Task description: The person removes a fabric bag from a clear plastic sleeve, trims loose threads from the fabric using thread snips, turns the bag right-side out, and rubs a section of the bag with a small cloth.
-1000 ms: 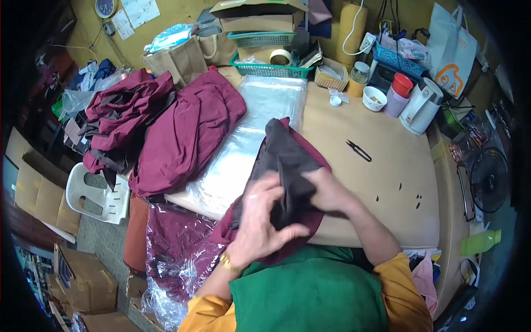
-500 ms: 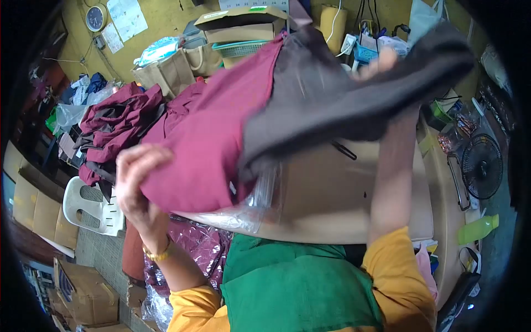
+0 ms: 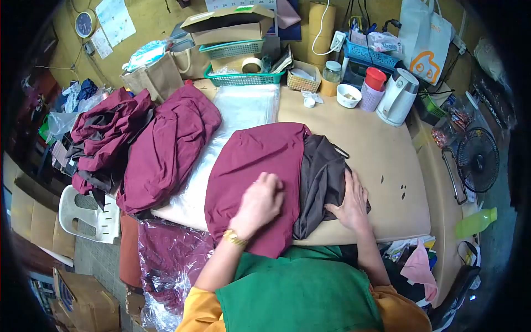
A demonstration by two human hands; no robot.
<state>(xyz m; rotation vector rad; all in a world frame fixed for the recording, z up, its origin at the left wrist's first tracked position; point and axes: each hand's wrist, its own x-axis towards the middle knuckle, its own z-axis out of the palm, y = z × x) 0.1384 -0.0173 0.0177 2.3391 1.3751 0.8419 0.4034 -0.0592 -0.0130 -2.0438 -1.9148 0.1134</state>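
A maroon and dark grey cloth piece (image 3: 254, 160), seemingly a folded garment, lies on the tan tabletop (image 3: 381, 216) in front of me. Its maroon side is on the left, its dark grey side bunched on the right. My left hand (image 3: 261, 200) rests on the maroon part with fingers curled in; whether they pinch any fabric is hidden. With fingers spread, my right hand (image 3: 351, 202) lies at the right edge of the dark part. A thin black loop (image 3: 341, 151) sticks out at its upper right.
Left of the cloth are clear plastic sheets (image 3: 243, 105), a folded maroon piece (image 3: 168, 144) and a maroon heap (image 3: 108, 133). Along the back stand a green basket (image 3: 243, 80), a jar (image 3: 331, 77), a white bowl (image 3: 348, 97), a lidded cup (image 3: 371, 94) and a kettle (image 3: 398, 97).
The cloth was held up and stretched between both hands above the table. Now it lies folded on the tabletop, and both hands have come down onto it.
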